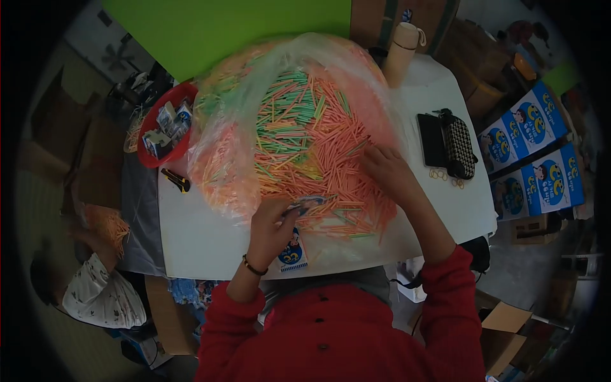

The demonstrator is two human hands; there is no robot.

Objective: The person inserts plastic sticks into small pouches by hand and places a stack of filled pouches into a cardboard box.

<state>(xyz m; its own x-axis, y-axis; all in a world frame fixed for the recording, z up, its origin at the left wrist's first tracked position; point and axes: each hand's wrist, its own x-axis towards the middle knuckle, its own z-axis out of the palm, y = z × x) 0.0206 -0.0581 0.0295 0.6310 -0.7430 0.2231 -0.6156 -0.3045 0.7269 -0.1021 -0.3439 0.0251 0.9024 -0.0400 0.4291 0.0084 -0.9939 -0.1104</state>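
A big clear plastic bag point(238, 121) lies opened on the table, spilling a heap of thin pink, green, orange and yellow sticks point(305, 137). My left hand point(270, 224) is closed around a small blue-and-white printed packet point(310, 205) at the heap's near edge. Another such packet point(293, 249) lies flat on the table just below that hand. At the heap's right side, my right hand point(387, 169) rests on the pink sticks with its fingers curled; what they hold, if anything, is hidden.
On the white table point(197, 239) are a red basin point(153, 153) with packets, a yellow-black cutter point(175, 180), a beige bottle point(402, 54), a dark phone-like slab point(433, 140) and a checked pouch point(459, 146). Printed cartons point(531, 153) stand right; another person point(105, 286) sits left.
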